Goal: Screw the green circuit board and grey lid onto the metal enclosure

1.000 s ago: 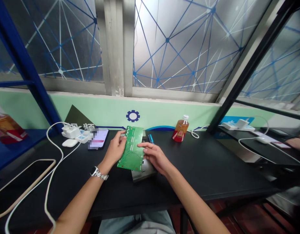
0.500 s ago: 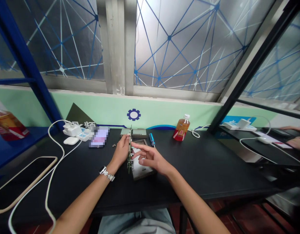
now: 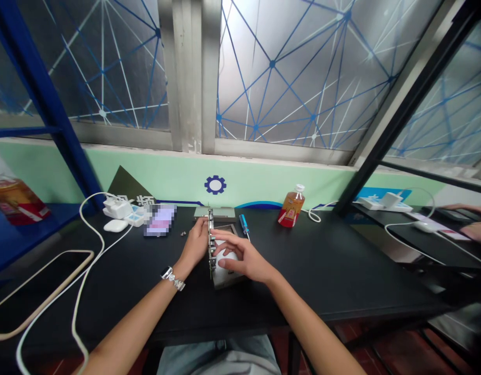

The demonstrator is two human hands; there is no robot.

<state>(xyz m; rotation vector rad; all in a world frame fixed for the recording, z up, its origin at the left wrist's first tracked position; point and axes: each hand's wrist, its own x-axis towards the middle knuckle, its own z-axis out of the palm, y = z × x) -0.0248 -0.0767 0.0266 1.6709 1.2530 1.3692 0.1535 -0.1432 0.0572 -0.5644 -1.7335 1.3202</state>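
Observation:
A thin circuit board [image 3: 211,247] stands on edge, nearly end-on to me, with small parts along its right face. My left hand [image 3: 195,244] is closed on its left side, the thumb partly hidden. My right hand [image 3: 246,256] is on the other side, fingers stretched and apart, with fingertips at the board's right face. Beneath the right hand lies a flat metal casing [image 3: 224,283] with a whitish surface, partly covered by the hand. A blue-handled screwdriver [image 3: 243,224] rests just beyond it. Behind the board is a flat grey metal piece [image 3: 224,213].
Small screws [image 3: 183,234] lie left of the board, near a pixelated phone-like object [image 3: 160,220]. White chargers [image 3: 121,207] and cables stand further left, beside a tan-edged tablet [image 3: 37,286]. A drink bottle [image 3: 291,207] is at back right. Another person's hand [image 3: 478,230] shows at far right.
The board has turned slightly, showing more of its right face, and shifted a little right. My right fingers have moved a little downward along it. My left hand keeps its hold.

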